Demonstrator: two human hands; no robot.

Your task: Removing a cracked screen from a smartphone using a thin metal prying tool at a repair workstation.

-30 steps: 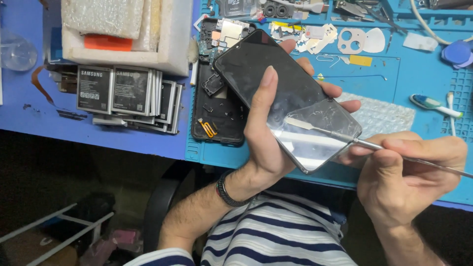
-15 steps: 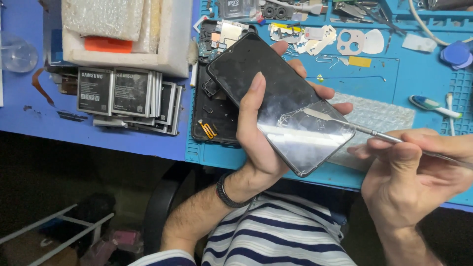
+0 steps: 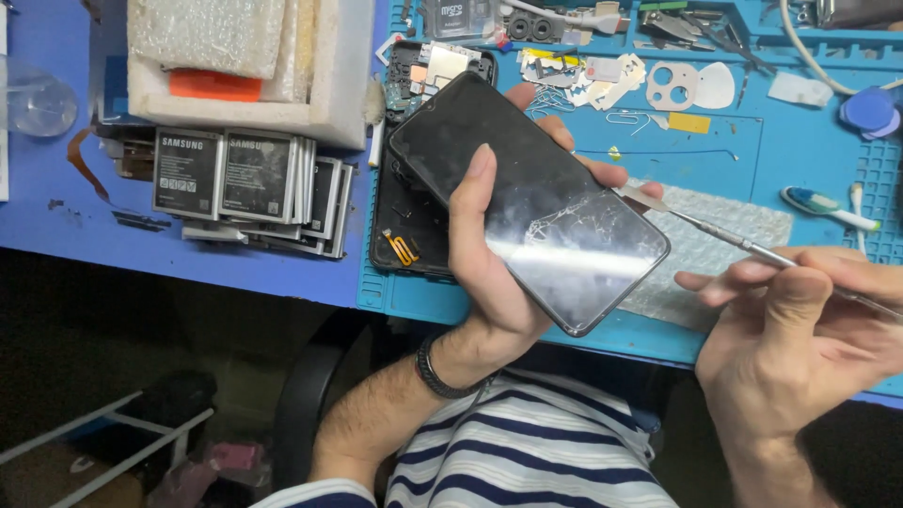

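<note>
Above blue mat, left hand gripping phone, right hand pinching spudger

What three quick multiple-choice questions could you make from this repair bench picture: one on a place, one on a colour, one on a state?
1. Where does the stack of flat battery packs lie?
A. left of the phone
B. on the person's lap
C. right of the toothbrush

2. What colour is the work mat?
A. red
B. blue
C. white

3. In what state is the phone's black front glass?
A. cracked
B. flawless
C. lit up

Answers:
1 A, the packs sit on the bench left of the phone in the left hand.
2 B, the mat is blue throughout.
3 A, cracks spread near the edge where the right hand sets a thin metal pry tool.
</note>
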